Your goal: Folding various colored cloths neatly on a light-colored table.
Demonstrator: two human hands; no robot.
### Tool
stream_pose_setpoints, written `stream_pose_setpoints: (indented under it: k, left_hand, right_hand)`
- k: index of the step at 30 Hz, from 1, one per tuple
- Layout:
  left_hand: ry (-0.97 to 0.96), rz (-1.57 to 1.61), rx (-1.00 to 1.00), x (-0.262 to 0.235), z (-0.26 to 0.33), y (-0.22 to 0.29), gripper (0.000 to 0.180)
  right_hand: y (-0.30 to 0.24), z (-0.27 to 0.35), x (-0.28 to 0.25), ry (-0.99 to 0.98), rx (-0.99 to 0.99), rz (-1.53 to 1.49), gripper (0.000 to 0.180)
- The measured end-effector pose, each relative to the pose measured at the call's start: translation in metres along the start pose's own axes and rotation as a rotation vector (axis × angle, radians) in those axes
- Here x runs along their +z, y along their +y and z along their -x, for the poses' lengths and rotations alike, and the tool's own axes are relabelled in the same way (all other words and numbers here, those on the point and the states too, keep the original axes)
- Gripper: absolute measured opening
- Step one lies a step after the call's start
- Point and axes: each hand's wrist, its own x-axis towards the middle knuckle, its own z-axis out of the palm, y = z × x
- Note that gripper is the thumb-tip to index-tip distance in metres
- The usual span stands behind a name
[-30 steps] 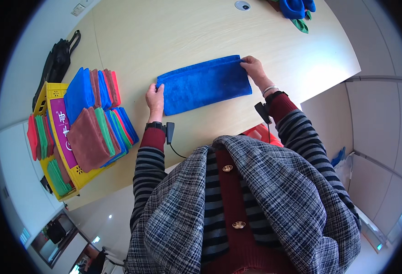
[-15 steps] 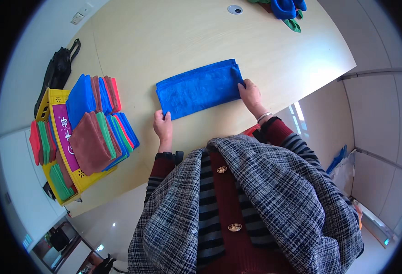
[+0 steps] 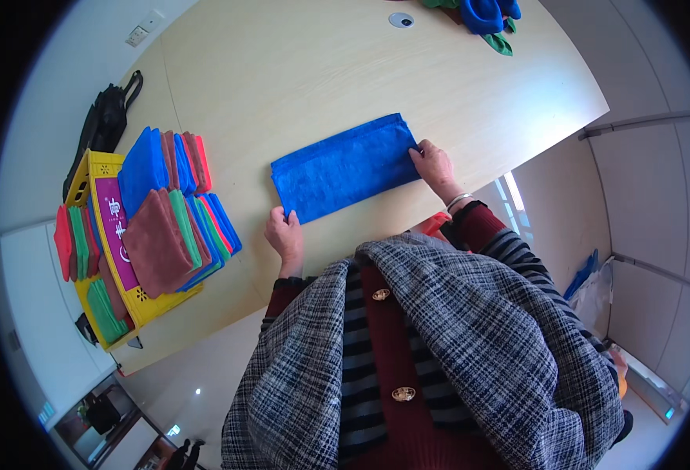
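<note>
A pale wooden bench (image 3: 298, 86) fills the room's middle, with a grey floor beyond its curved edge. A blue cloth (image 3: 343, 167), folded into a long strip, lies flat near the bench's near edge. The left hand (image 3: 285, 233) pinches the cloth's near left corner; the right hand (image 3: 434, 164) grips its right end, fingers closed on the fabric. At the left a yellow basket (image 3: 98, 235) carries stacked folded cloths (image 3: 174, 223) in blue, brown, green and red. A black bag (image 3: 103, 125) lies beyond it. More bunched cloths (image 3: 482, 14) sit at the far edge.
</note>
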Motion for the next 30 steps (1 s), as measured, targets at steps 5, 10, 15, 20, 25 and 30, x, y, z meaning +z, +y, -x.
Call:
stream_pose_setpoints:
  k: [5,10,15,20,25,30]
  left_hand:
    - [-0.004,0.052,-0.031,-0.005,-0.001,0.005,0.035]
    - [0.005,0.209,-0.106,-0.002,-0.022,0.021,0.043]
    - [-0.003,0.339,-0.125,0.008,-0.044,0.014,0.044]
    - [0.049,0.474,-0.102,0.011,-0.044,0.004,0.046]
    - [0.035,0.425,-0.13,0.007,-0.039,0.01,0.044]
    - [0.155,0.125,0.176,-0.009,-0.032,0.04,0.035]
  right_hand:
    - [-0.003,-0.028,0.001,-0.101,0.078,-0.108,0.041]
    - [-0.012,-0.046,0.012,-0.062,0.112,-0.196,0.041]
    - [-0.02,-0.047,0.017,0.015,0.058,-0.275,0.032]
    - [-0.018,-0.051,0.015,0.054,0.028,-0.354,0.027]
    - [-0.015,-0.049,0.01,0.061,0.02,-0.294,0.021]
    - [-0.025,-0.021,0.009,0.199,-0.331,-0.132,0.019]
